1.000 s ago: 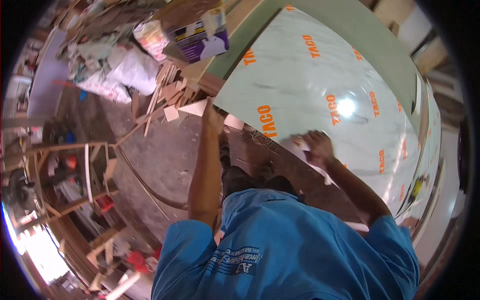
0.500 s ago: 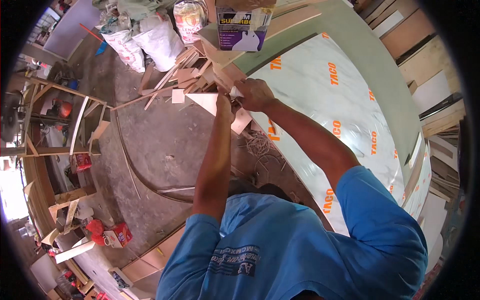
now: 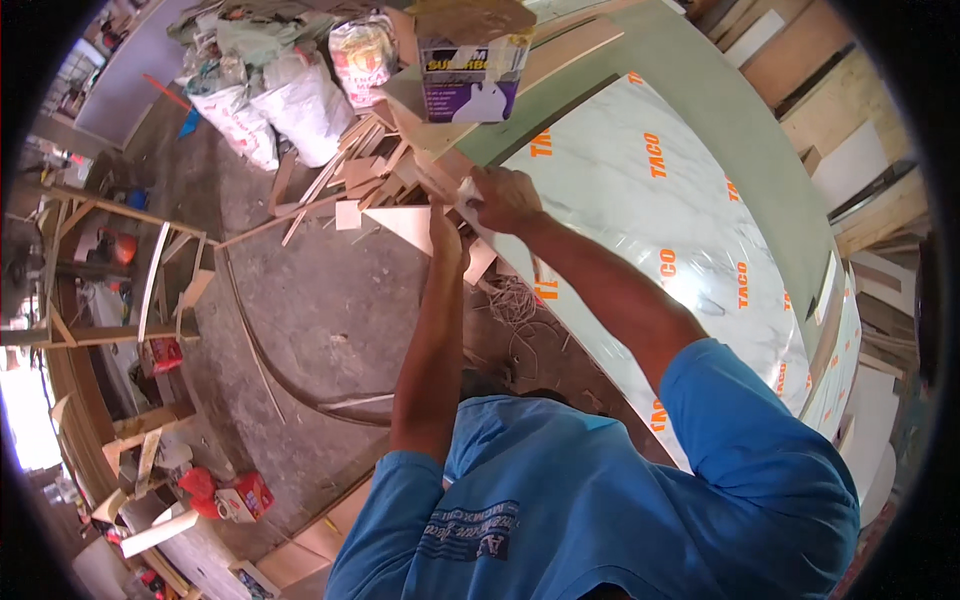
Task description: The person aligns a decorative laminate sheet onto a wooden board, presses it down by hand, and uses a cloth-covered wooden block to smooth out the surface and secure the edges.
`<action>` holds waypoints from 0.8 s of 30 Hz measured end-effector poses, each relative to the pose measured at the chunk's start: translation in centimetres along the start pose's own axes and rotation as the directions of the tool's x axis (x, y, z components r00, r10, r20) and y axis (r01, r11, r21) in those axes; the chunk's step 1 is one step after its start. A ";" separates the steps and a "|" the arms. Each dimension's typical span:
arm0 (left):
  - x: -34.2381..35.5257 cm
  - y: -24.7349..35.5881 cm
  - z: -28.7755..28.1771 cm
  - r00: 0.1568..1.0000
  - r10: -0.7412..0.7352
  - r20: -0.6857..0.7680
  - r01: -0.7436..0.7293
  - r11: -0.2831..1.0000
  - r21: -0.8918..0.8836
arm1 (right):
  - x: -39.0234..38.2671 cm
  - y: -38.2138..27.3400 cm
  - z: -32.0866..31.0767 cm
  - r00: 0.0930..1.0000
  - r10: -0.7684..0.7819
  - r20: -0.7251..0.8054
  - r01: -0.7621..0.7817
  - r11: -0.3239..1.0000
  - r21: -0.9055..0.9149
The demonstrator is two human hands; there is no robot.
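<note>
Left arm (image 3: 428, 350): stretched forward, nearly straight
Left grip (image 3: 448, 240): just beside the right one, finger pose unclear
Right arm (image 3: 630, 295): slanting forward and leftward
Right grip (image 3: 507, 200): fingers curled, back side upward

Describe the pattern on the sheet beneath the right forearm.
Sheet: whitish with grey marbling, orange lettering; best in head view.

Smooth, glossy marble-look sheet (image 3: 692, 222)

- In the right bare hand (image 3: 508, 203), a small white piece (image 3: 467, 191) is mostly covered, its kind unclear.
- Left of that grip, the left bare hand (image 3: 448, 243) has mostly hidden fingers.
- Beyond it, a boxy purple-labelled tub (image 3: 472, 80) is cut by the upper edge.
- Right of it, the bare right forearm (image 3: 622, 285) covers part of a glossy white marbled panel (image 3: 590, 160).
</note>
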State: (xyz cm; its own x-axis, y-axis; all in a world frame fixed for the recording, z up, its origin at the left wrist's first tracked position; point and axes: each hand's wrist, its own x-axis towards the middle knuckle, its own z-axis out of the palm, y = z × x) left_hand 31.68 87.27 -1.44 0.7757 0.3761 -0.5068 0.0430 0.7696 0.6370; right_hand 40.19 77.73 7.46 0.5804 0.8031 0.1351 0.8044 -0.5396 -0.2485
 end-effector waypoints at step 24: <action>0.6 5.3 -0.1 0.938 -0.347 0.012 0.339 0.923 0.181 | 11.9 22.9 -4.5 0.657 0.719 -0.227 -0.752 0.643 -0.144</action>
State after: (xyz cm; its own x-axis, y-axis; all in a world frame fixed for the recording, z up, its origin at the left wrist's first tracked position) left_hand 32.32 91.66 1.57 0.7198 0.0797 -0.6896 0.4167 0.7449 0.5211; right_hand 66.04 73.80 7.68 0.9884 0.0827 0.1275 0.0985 -0.9875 -0.1229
